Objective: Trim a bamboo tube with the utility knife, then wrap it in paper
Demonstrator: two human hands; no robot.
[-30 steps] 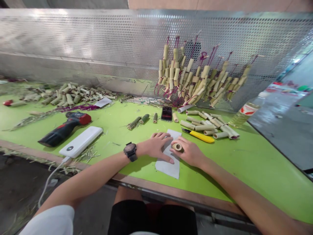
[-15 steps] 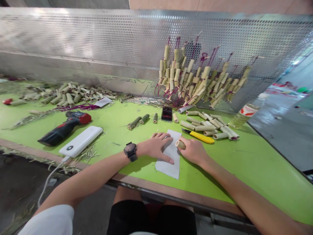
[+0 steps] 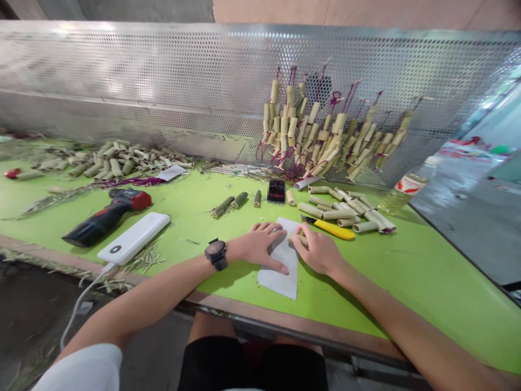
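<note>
My left hand (image 3: 260,245), with a black watch on its wrist, lies flat with fingers spread on a white sheet (image 3: 280,267) on the green table (image 3: 407,271). My right hand (image 3: 317,251) is closed round a short bamboo tube (image 3: 300,239), pressing it down on the sheet's right edge; the tube is mostly hidden by the fingers. A yellow utility knife (image 3: 329,228) lies just beyond my right hand.
Loose bamboo tubes (image 3: 345,209) lie behind the knife, strung bundles (image 3: 325,136) lean on the perforated metal wall. A red-black drill (image 3: 106,215), white power bank (image 3: 134,237), small dark device (image 3: 277,190) and a plastic bottle (image 3: 401,194) are on the table. Another tube pile (image 3: 118,160) sits far left.
My right hand has rolled the bamboo tube forward and down on the sheet, so its open end no longer shows. The left hand stays flat on the sheet.
</note>
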